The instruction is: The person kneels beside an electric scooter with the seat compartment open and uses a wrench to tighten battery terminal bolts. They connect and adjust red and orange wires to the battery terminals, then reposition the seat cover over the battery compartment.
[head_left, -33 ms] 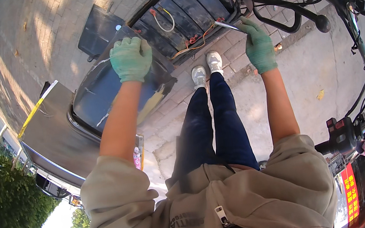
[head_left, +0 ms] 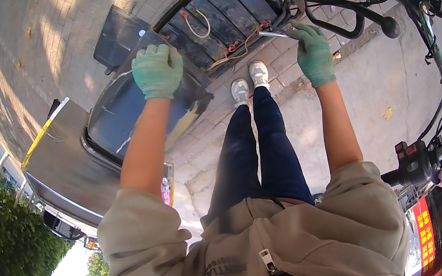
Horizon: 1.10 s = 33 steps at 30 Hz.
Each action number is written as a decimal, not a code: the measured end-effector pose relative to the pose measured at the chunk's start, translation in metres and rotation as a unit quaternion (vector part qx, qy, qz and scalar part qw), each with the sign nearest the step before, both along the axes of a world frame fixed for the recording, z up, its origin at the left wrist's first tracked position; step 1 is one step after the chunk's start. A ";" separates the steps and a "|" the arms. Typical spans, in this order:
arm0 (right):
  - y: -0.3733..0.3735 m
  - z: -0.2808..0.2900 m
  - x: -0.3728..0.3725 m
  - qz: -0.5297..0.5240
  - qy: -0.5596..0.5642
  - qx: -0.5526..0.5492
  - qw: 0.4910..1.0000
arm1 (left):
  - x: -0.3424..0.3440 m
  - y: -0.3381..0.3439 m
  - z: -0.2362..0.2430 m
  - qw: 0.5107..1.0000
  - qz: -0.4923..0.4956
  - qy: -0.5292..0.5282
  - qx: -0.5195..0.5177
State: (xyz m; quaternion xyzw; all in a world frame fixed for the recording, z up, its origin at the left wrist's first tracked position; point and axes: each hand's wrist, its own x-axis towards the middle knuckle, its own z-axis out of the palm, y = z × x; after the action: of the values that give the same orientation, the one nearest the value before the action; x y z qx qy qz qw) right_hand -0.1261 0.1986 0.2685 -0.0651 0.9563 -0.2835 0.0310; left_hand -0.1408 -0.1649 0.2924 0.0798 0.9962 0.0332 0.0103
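My left hand (head_left: 158, 72), in a green glove, rests on the dark seat (head_left: 116, 116) of a vehicle. Its fingers are curled under, so whatever they might hold is hidden. On the other side, my right hand (head_left: 313, 52), also in a green glove, is closed round a slim silver metal tool (head_left: 275, 33). The tool's tip points left, close to the near edge of a row of dark batteries (head_left: 210, 18). Red terminal covers (head_left: 232, 48) and an orange wire (head_left: 245, 50) lie along that edge. A pale looped cable (head_left: 200, 32) sits on top of the batteries.
A dark plastic panel (head_left: 119, 36) lies beyond the seat. At the right stand a black bent frame (head_left: 352, 29) and handlebar parts (head_left: 414, 164). A brown flat surface (head_left: 74, 158) with a yellow strip is at the left. My shoes (head_left: 240, 91) stand on paving.
The tip of the silver tool has dipped slightly toward me. My left hand has barely moved, and the batteries and cables look the same.
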 end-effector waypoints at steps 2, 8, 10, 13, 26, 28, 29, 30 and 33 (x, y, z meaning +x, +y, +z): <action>0.006 0.003 0.000 -0.008 -0.003 0.067 0.998 | 0.000 0.001 0.000 1.000 -0.001 0.012 0.011; 0.007 -0.002 -0.001 -0.039 0.010 0.066 0.997 | 0.001 0.000 -0.003 1.000 0.009 -0.001 0.028; 0.004 -0.006 0.000 -0.053 0.025 0.031 0.998 | 0.001 -0.001 -0.003 1.000 0.012 0.006 0.025; 0.001 -0.012 0.004 -0.075 0.017 0.020 0.997 | 0.001 -0.002 -0.002 1.000 0.004 0.008 0.008; -0.018 -0.058 -0.002 -0.159 0.115 -0.124 0.973 | 0.026 0.034 0.028 0.942 0.175 0.094 0.270; -0.023 -0.063 -0.004 -0.148 0.114 -0.200 0.962 | 0.079 0.074 0.033 0.875 0.186 0.179 0.409; -0.024 -0.065 -0.005 -0.153 0.112 -0.252 0.949 | 0.109 0.091 0.033 0.899 0.104 0.184 0.385; -0.025 -0.065 -0.005 -0.155 0.109 -0.305 0.934 | 0.134 0.107 0.024 0.914 0.044 0.153 0.373; -0.027 -0.073 -0.012 -0.145 0.140 -0.458 0.866 | 0.183 0.140 -0.046 0.925 0.130 -0.015 0.356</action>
State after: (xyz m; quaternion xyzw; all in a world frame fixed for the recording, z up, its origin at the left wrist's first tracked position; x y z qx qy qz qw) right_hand -0.1382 0.1713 0.1959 0.0282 0.7118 -0.6789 -0.1780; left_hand 0.0420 -0.0245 0.2466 -0.0526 0.9201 0.3880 -0.0083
